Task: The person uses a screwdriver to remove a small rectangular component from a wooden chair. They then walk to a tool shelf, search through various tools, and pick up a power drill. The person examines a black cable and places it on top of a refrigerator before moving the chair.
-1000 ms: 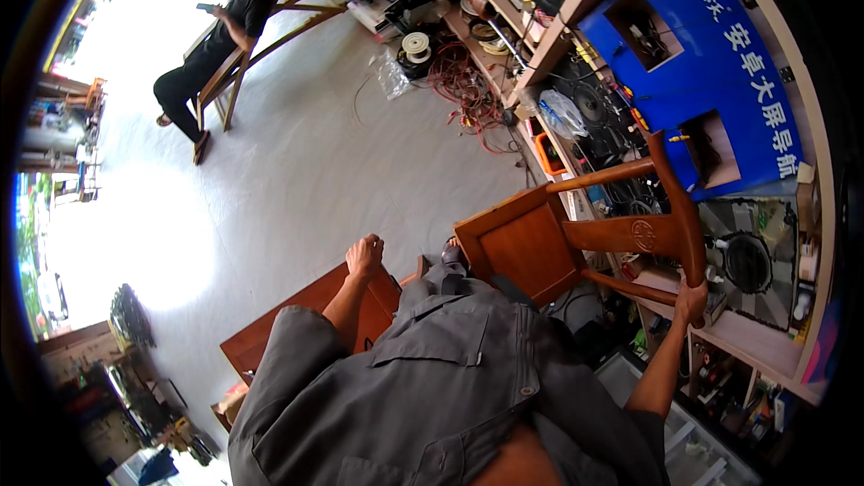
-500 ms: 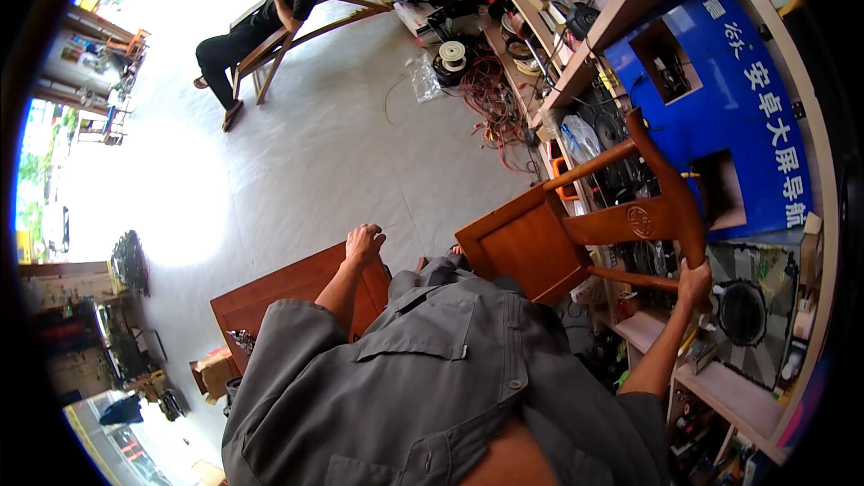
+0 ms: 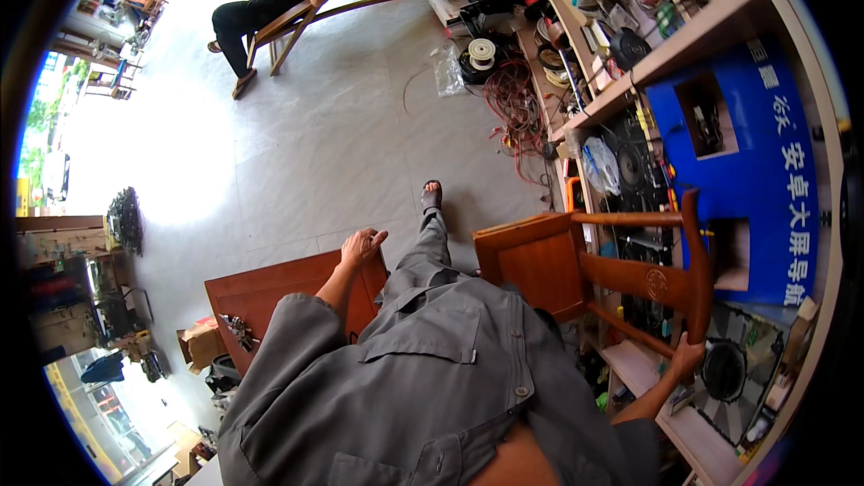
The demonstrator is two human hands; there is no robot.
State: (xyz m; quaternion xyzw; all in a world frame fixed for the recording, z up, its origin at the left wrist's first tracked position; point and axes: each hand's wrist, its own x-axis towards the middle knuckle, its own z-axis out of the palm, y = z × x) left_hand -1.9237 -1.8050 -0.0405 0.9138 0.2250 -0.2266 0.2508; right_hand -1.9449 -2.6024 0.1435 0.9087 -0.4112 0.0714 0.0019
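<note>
A reddish-brown wooden chair (image 3: 531,263) stands at my right, with a carved round emblem on its back panel. My right hand (image 3: 688,358) is wrapped round the near end of the curved top rail of its backrest. My left hand (image 3: 363,247) holds nothing and has its thumb stretched out to the right. It is over the far edge of a reddish-brown wooden table (image 3: 270,292); whether it touches the top I cannot tell. A small heap of metal bits (image 3: 238,331) lies near the table's left end.
Crowded shelves (image 3: 576,63) and a blue display panel (image 3: 666,108) line the right side. Tangled red cables (image 3: 520,112) and a white spool (image 3: 481,55) lie on the floor (image 3: 333,144). A person (image 3: 270,13) reclines in a wooden chair at the back. A cardboard box (image 3: 202,345) is at left.
My foot has come forward onto the floor ahead. The wooden chair sits lower in view and its backrest has turned, my right hand still on it. My left hand has barely shifted.
</note>
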